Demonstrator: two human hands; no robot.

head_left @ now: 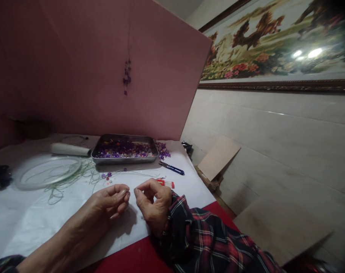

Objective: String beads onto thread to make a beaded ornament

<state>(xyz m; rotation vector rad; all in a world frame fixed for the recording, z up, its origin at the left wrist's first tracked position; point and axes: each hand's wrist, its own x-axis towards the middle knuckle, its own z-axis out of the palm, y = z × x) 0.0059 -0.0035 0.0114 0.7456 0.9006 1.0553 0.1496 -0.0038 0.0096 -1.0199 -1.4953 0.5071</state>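
The left hand [112, 201] and right hand [155, 204] face each other above the desk [193, 191], fingertips pressed together; anything pinched is too small to tell. Purple beads [122, 149] lie in a metal tray [126, 160] beyond.

Anything between the fingers [121, 193] of the left hand [108, 201] is too small to discern; the right hand [154, 204] partly hides a red-and-clear case [168, 184]; the left edge crops an indistinct dark object [0, 177].
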